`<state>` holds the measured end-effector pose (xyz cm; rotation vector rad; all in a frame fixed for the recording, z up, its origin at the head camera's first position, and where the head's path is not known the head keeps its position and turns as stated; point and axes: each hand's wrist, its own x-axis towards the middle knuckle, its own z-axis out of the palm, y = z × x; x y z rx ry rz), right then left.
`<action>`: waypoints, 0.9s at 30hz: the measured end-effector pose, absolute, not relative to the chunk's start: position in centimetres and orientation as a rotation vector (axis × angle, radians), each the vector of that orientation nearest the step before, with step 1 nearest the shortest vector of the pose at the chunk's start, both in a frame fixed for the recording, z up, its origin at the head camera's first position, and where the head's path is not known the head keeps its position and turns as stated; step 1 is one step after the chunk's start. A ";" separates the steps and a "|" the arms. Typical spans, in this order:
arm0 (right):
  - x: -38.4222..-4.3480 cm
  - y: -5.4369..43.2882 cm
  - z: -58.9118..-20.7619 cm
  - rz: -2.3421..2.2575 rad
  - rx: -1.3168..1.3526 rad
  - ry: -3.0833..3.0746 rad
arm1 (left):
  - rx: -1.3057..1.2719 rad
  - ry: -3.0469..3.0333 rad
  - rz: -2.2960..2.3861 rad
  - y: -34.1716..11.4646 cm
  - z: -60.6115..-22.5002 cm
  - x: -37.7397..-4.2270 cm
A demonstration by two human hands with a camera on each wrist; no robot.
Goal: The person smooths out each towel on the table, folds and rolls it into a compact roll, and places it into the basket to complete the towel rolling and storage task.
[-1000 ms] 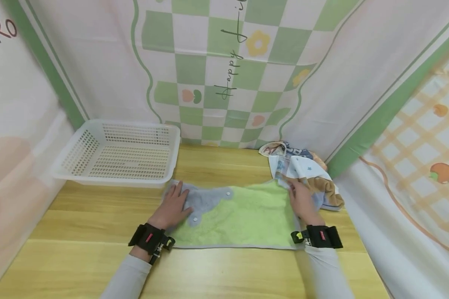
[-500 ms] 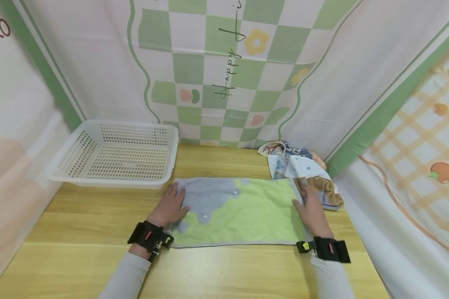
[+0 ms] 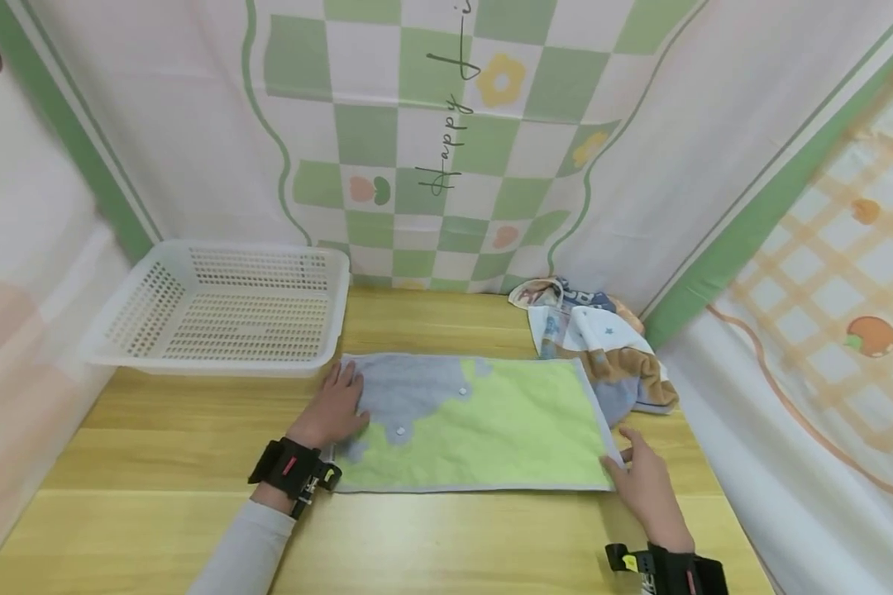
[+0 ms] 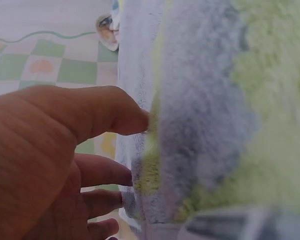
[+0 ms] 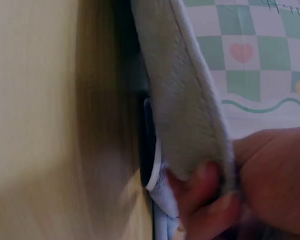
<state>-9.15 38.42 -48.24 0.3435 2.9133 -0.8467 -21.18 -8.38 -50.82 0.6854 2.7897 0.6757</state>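
Likely light, floppy: green-and-grey rectangular plush towel (image 3: 491, 430); right grip (image 3: 646, 483) pinches towel's right edge, left grip (image 3: 331, 413) rests relaxed on left; best lifted by corners.

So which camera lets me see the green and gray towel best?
The head view, because the towel lies spread out there with nearly all its outline showing. The left wrist view has only a blurry close-up of one end, touched by the left hand. The right wrist view has just a grayish strip, pinched by the right hand.

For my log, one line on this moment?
towel: spread; left hand: touches left edge; right hand: holds right edge; basket: back left; cloth pile: back right
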 end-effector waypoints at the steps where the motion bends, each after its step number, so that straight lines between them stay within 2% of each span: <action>1: -9.2 38.5 -48.2 -0.815 0.334 2.897 | 0.688 2.792 0.681 -8.4 -50.8 -21.2; 7: -10.9 38.6 -47.3 -0.675 0.230 3.037 | 0.760 2.831 0.746 -8.0 -50.3 -21.9; 13: -16.5 37.9 -46.1 -0.685 -0.060 3.187 | 0.781 2.881 0.760 -6.9 -49.7 -23.7; 20: -22.6 36.6 -48.7 -0.719 -0.275 3.124 | 0.727 2.891 0.659 -6.2 -50.1 -25.2; 24: -24.1 36.2 -50.1 -0.576 -0.334 3.178 | 0.718 2.950 0.631 -6.3 -50.6 -25.5; 27: -24.1 36.2 -50.3 -0.463 -0.265 3.229 | 0.694 2.980 0.653 -6.4 -50.6 -25.6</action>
